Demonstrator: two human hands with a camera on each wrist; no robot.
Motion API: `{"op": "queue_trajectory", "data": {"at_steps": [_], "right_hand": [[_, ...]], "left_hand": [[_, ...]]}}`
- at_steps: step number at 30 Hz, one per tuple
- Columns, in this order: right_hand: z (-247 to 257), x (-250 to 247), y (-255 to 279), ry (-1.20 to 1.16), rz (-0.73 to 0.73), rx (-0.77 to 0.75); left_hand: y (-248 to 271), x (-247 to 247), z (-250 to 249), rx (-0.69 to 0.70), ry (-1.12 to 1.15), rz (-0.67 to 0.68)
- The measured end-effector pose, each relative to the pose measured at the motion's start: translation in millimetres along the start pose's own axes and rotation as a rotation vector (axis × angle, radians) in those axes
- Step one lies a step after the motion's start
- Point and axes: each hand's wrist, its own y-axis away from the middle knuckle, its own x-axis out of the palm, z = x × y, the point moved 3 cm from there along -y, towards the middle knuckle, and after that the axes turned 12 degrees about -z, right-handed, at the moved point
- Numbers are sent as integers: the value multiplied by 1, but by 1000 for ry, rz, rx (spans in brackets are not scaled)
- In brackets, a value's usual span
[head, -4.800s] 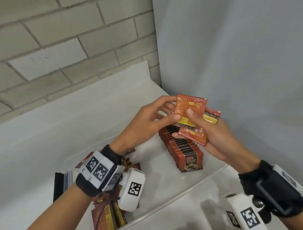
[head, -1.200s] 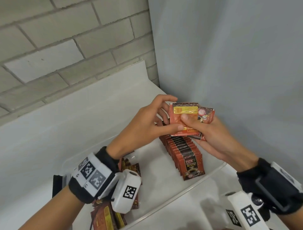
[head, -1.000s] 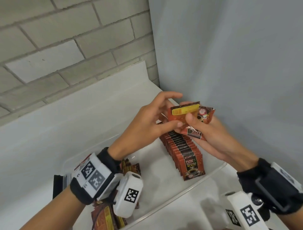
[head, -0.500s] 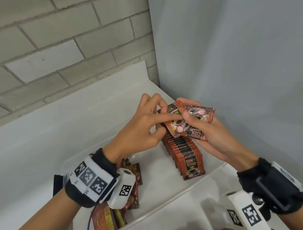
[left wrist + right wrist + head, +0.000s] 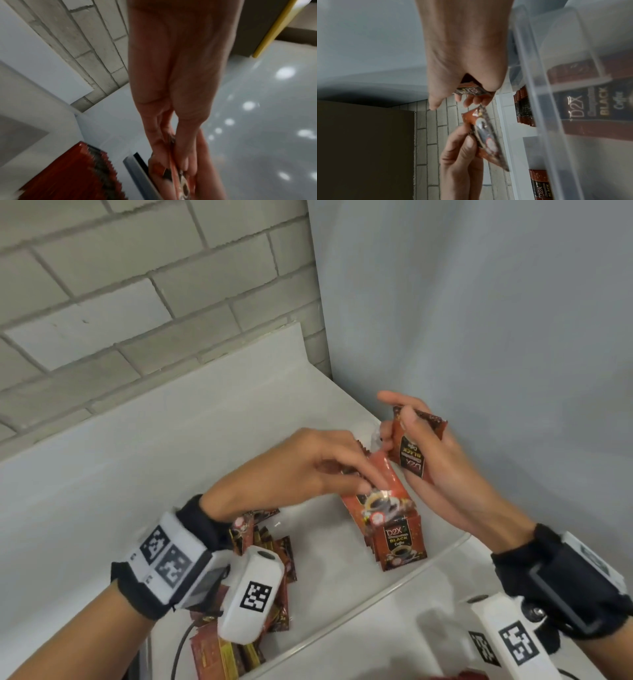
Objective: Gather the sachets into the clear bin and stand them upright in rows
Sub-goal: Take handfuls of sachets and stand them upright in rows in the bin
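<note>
My left hand (image 5: 329, 470) pinches one red-brown coffee sachet (image 5: 383, 491) and holds it just above the near end of the upright row of sachets (image 5: 399, 546) in the clear bin (image 5: 394, 587). The same sachet (image 5: 485, 136) shows edge-on in the right wrist view, pinched by the left fingers (image 5: 462, 146). My right hand (image 5: 424, 446) is raised a little to the right and grips another sachet (image 5: 412, 450), printed face toward me, upside down. A loose heap of sachets (image 5: 270, 546) lies at the bin's left end, partly hidden by my left wrist.
The bin sits on a white counter (image 5: 137, 460) in a corner, with a brick wall (image 5: 137, 285) behind and a plain grey wall (image 5: 479, 320) to the right. Bare bin floor (image 5: 325, 577) lies between the row and the heap.
The hands, joined on a small stack before, have parted. My left hand took one sachet down toward the row; my right hand kept the other and lifted slightly right.
</note>
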Motion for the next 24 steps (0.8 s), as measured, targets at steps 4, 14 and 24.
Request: {"op": "queue_trajectory", "data": {"at_steps": [4,14,24], "right_hand": [[0,-1,-1,13,-38,-35],[0,1,-1,26,-49,-4],[1,1,-1,27,-61,21]], "left_hand": [[-2,37,5,147,-175,232],[-6,88,24,437,-424,304],[-4,94,27,498,-623,133]]}}
